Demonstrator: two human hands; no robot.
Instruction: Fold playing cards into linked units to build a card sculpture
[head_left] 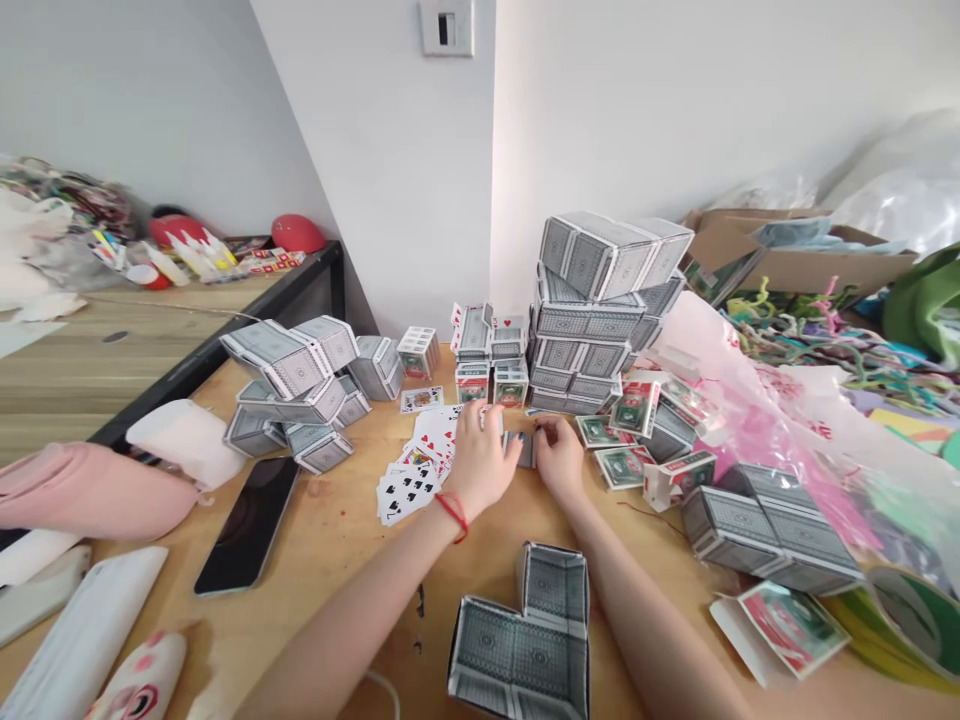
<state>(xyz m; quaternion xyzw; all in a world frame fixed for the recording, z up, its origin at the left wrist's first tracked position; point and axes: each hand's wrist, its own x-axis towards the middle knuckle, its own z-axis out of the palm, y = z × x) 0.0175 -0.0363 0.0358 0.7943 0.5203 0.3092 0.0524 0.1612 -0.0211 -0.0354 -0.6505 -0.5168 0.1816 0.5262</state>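
Note:
My left hand (482, 462) and my right hand (559, 455) meet over the middle of the wooden table (330, 530), both closed on a small grey stack of playing cards (526, 447) held between them. A red string is tied around my left wrist. Face-up cards (417, 470) lie fanned just left of my left hand. Nearer to me sits an L-shaped block of card-back boxes (525, 640). Behind my hands stands a tall pile of grey card-back boxes (596, 310).
Another heap of card-back boxes (296, 385) lies at the left, a black phone (250, 522) beside it. Loose card packs (637, 440) and a pink plastic bag (750, 420) sit at the right, with a cardboard box (787, 255) behind. A pink cloth (82, 490) lies at far left.

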